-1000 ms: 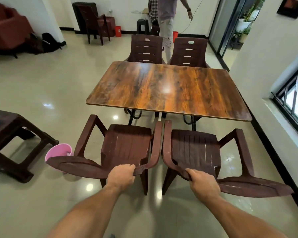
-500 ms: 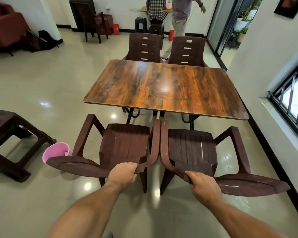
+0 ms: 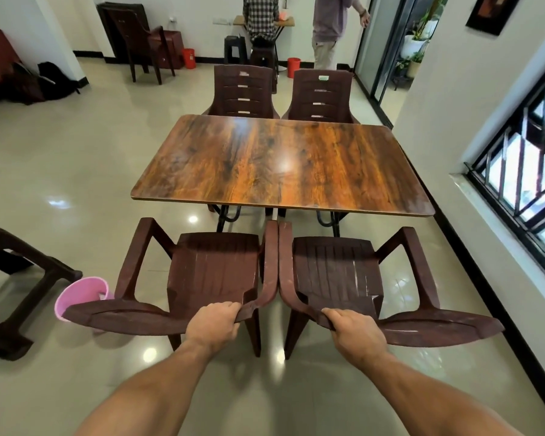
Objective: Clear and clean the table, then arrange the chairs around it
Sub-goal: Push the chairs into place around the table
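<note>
A bare wood-grain table stands in the middle of the head view. Two brown plastic armchairs face it on my side, armrests touching. My left hand grips the top of the left chair's backrest. My right hand grips the backrest top of the right chair. Both seats stop just short of the table's near edge. Two more brown chairs, a left one and a right one, are tucked in at the far side.
A pink bucket sits on the floor beside the left chair, next to a brown stool. The wall and barred window run close along the right. Two people stand at the back by a small table.
The two near chairs have come slightly closer to the table and their armrests now press together. My view has tilted and the people at the back have shifted.
</note>
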### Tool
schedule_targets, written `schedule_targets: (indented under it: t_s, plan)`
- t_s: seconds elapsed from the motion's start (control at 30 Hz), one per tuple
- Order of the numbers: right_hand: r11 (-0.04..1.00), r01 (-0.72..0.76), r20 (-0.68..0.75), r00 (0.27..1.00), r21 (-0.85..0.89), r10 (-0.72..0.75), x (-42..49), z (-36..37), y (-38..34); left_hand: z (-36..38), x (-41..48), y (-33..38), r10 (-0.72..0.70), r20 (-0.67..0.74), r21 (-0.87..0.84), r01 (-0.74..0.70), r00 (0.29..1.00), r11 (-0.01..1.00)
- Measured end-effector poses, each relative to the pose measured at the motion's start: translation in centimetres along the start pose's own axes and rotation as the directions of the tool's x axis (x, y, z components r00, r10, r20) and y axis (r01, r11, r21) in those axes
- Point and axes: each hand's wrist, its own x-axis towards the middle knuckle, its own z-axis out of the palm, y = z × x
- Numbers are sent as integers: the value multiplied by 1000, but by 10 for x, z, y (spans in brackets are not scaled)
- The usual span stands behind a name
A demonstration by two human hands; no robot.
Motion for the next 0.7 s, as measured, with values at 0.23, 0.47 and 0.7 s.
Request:
schedule_targets:
  t_s: [0.23,0.47,0.7]
  plan:
    - [1000,9,16,1000,1,-9,0,3,0,-2,-4,1,-2,-1,-14,2,1000,1000]
    - [999,-28,51,998,-28,29,3,4,2,-1,-4,0,-5,19,-2,5,1000,1000]
    - [999,-41,58,997,-33,43,2,4,3,0,-7,0,7,16,-14,-7,1000,1000]
